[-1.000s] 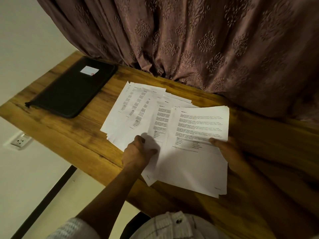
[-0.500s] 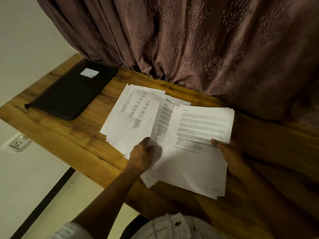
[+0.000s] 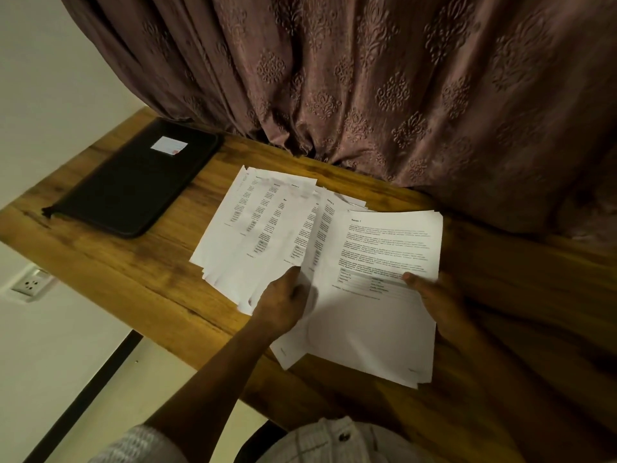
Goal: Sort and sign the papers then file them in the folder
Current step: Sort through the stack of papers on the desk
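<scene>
On our wooden table (image 3: 117, 262) | left hand (image 3: 283, 305) pinches fanned papers (image 3: 267, 228) | right hand (image 3: 437, 299) grips top sheets (image 3: 384, 255) | black folder (image 3: 133, 185) lies well apart, leftward | curtain (image 3: 367, 95) drapes far edge

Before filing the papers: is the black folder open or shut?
Shut. The flat black folder lies closed, white-labelled cover up, on the wooden table.

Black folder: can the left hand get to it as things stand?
Probably yes. Only bare table separates the folder from the left hand, on that hand's own side. The hand grips the papers, though, so it must let go first.
</scene>
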